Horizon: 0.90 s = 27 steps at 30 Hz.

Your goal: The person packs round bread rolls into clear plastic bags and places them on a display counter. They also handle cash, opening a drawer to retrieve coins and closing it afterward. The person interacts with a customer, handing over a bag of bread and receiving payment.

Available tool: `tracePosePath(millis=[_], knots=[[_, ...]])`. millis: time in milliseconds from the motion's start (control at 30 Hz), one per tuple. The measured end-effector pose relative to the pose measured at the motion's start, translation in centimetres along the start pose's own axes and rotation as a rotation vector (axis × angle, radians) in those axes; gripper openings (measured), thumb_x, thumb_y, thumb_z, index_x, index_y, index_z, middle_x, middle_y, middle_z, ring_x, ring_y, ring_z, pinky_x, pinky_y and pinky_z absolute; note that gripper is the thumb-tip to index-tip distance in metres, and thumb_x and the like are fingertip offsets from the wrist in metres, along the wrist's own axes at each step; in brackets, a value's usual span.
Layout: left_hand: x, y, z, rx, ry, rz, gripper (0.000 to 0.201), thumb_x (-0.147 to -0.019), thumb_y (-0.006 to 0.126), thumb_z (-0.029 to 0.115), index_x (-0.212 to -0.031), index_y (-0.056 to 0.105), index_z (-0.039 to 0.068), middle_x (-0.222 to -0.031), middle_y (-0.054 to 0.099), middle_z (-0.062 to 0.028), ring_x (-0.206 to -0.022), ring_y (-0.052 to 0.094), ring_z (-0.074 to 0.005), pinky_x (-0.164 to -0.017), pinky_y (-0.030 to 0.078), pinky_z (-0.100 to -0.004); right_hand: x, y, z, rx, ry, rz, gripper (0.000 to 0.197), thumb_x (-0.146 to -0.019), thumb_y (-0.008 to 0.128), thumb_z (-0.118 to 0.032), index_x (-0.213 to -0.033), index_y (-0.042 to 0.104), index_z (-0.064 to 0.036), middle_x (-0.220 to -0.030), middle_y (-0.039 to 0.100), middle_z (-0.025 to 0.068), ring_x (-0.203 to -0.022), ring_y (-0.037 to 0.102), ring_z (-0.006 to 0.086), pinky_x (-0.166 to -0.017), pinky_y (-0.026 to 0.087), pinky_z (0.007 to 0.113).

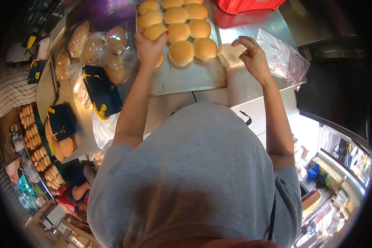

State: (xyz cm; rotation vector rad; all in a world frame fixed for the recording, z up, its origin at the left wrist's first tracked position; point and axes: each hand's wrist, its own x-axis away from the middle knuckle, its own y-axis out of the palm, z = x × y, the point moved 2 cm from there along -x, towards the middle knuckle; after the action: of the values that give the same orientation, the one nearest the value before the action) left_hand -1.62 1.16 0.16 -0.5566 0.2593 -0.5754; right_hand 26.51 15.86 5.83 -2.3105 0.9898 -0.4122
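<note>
My left hand (pixel 150 48) grips a round golden bun (pixel 154 31) at the near left of a metal baking tray (pixel 190 84), fingers curled round its edges. More golden buns (pixel 181 53) sit in rows on the tray; part of another shows beside my left wrist. To the right of the tray, my right hand (pixel 254 58) is closed in a pinch at the edge of a pale, crumpled plastic bag (pixel 230 56). Whether the bag holds anything is hard to see. Next to my right hand lies a pile of clear plastic bags with red print (pixel 283 56).
A red plastic basket (pixel 252 5) stands at the far right. Bread in clear bags (pixel 94 47) lies to the left, near a dark blue holder with yellow parts (pixel 101 91). Racked bread (pixel 39 153) and another person (pixel 79 191) are at the lower left.
</note>
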Motion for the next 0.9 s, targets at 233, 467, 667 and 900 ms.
tracePosePath(millis=[233,467,667,900], knots=[[2.0,-1.1,5.3,-0.631,0.676,-0.075,0.069,-0.066,0.079,0.032,-0.128,0.051,0.024,-0.12,0.053,-0.018,-0.117,0.048,-0.0367,-0.093,0.044,-0.0429,1.0,0.6,2.2,0.432,-0.247,0.141,0.037,-0.072,0.045,0.009,-0.102,0.066,0.0003,-0.109,0.064,0.0172,-0.093,0.062,0.0348,-0.082,0.05,0.037],[-8.3,-2.2,4.7,-0.855,0.449,-0.564,0.073,-0.062,0.079,0.022,-0.13,0.05,0.025,-0.131,0.048,-0.0172,-0.122,0.046,-0.035,-0.097,0.042,-0.0451,0.1,-1.6,0.2,0.056,0.115,0.189,0.045,-0.069,0.049,-0.001,-0.111,0.065,-0.0051,-0.103,0.065,0.0209,-0.087,0.065,0.0304,-0.081,0.051,0.037],[-10.4,1.9,-0.2,-0.209,0.857,-0.736,0.073,-0.057,0.082,0.024,-0.124,0.053,0.017,-0.124,0.053,-0.0153,-0.116,0.05,-0.0338,-0.097,0.043,-0.0409,-1.0,-0.4,1.0,0.094,-0.046,0.201,0.05,-0.07,0.049,-0.001,-0.119,0.061,-0.0032,-0.114,0.064,0.0103,-0.066,0.059,0.0165,-0.067,0.051,0.03],[-1.4,-0.5,3.3,-0.147,0.44,-0.615,0.069,-0.055,0.082,0.025,-0.119,0.057,0.018,-0.118,0.053,-0.0166,-0.115,0.05,-0.0315,-0.093,0.044,-0.0389,-1.4,0.7,0.0,0.145,-0.059,0.176,0.05,-0.068,0.049,0.001,-0.117,0.061,-0.0043,-0.121,0.06,0.0131,-0.083,0.062,0.0267,-0.08,0.05,0.035]])
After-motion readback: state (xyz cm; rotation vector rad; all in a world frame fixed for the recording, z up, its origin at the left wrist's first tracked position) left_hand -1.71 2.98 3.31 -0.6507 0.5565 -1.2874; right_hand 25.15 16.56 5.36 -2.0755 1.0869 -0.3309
